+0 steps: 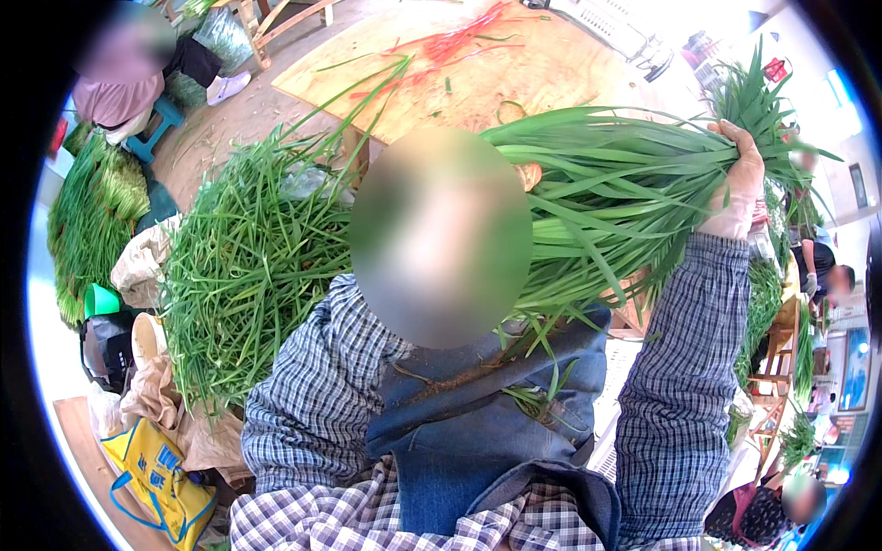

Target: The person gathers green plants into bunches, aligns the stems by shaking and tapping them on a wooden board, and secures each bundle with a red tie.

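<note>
A thick bunch of long, flat green leaves, looking like garlic chives (606,184), stretches sideways in front of me. My right hand (742,174) is closed around its right end, and leaf tips stick out past the fingers. A round blur covers most of my left hand; one fingertip (528,176) shows, resting against the upper edge of the bunch. The left sleeve (317,395) leads into that blur. Across my lap lies a blue denim apron (459,395), with soil and a few loose leaves (542,404) on it.
To the left rises a large heap of loose green leaves (257,266). Ahead, a wooden board (542,73) carries red ties (459,37). A yellow bag (161,482) and a green cup (101,300) are at the lower left. Another person (119,92) sits far left; more people are at right.
</note>
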Motion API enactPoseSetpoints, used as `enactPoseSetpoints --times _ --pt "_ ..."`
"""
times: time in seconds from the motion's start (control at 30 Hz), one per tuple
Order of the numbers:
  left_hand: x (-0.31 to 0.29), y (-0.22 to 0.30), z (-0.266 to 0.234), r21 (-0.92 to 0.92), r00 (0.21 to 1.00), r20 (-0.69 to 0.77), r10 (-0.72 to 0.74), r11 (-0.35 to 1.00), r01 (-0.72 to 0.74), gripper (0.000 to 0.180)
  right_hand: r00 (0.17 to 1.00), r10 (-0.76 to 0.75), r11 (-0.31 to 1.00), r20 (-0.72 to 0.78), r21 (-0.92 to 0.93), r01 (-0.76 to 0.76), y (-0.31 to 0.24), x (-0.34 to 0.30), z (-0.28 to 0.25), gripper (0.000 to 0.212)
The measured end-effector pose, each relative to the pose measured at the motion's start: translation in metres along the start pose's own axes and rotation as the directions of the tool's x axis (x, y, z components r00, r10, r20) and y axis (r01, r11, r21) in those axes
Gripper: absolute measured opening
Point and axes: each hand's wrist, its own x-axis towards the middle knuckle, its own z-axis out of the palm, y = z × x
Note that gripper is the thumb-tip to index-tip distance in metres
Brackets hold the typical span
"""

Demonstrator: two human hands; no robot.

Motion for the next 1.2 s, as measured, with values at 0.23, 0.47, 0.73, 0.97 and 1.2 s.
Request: enactPoseSetpoints --times 0.23,0.47,0.73,0.97,1.2 --pt "0.012 -0.021 -0.025 0.153 0.94 -0.328 0.095 0.987 -0.046 0.019 1.0 -0.013 0.997 0.011 -0.078 0.014 0.002 0.005 -0.004 0.014" --pt "-0.003 -0.021 -0.041 0.565 0.93 -0.278 0.243 0.823 -0.046 0.024 0.999 0.006 0.996 0.045 -0.086 -0.002 0.007 0.02 -0.011 0.014" --pt "-0.078 0.023 -0.106 0.773 0.909 -0.377 0.179 0.602 0.202 0.019 0.994 0.03 0.996 0.106 -0.089 -0.02 0.011 0.06 -0.048 0.016" --pt "-0.114 0.042 -0.152 0.857 0.844 -0.093 0.528 -0.39 0.338 0.041 0.994 0.017 0.997 0.112 -0.073 -0.008 0.008 0.045 -0.032 0.016" --pt "-0.013 -0.009 -0.051 0.94 0.822 0.229 0.521 0.099 -0.325 0.052 0.999 -0.013 0.997 0.049 -0.08 0.016 0.004 0.04 -0.027 0.016"
